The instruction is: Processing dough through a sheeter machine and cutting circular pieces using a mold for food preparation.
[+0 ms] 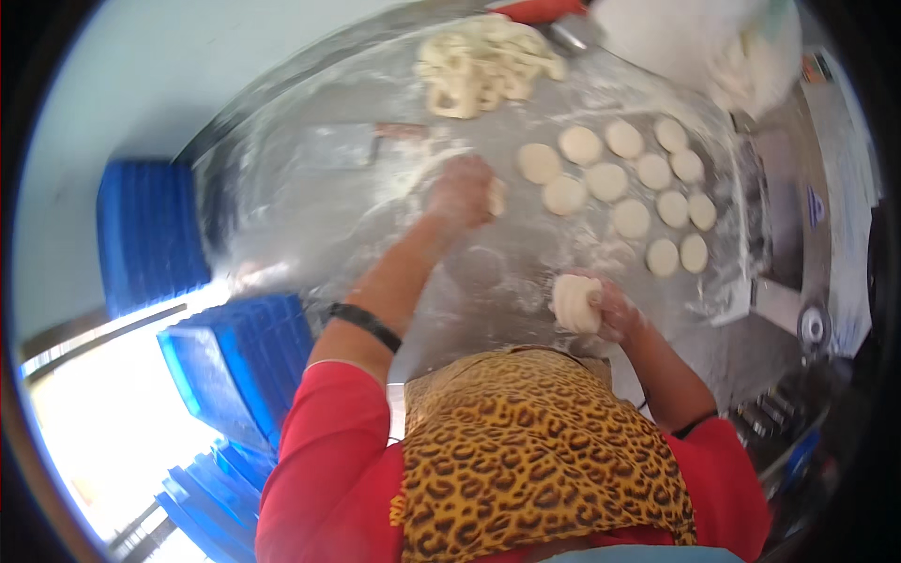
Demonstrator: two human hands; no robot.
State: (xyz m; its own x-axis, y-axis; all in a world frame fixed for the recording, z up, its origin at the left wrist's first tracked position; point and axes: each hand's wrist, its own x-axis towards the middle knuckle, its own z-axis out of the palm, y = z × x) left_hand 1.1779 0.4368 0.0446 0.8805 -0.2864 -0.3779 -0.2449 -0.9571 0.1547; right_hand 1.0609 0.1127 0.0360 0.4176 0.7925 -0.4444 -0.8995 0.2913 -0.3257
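My left hand is at the middle of the floured metal table, its fingers against a piece of dough that it partly hides. Nearer my body, my right hand holds a small stack of dough rounds on edge. Several flat dough rounds lie spread to the right of my left hand, some touching. Beyond them to the left is a heap of dough strips or rings. A cleaver with a brownish handle lies left of my left hand.
Blue plastic crates are stacked at the left, with more blue crates nearer me. A whitish plastic bag stands at the far right, beside a red object. A wall borders the table's far left edge.
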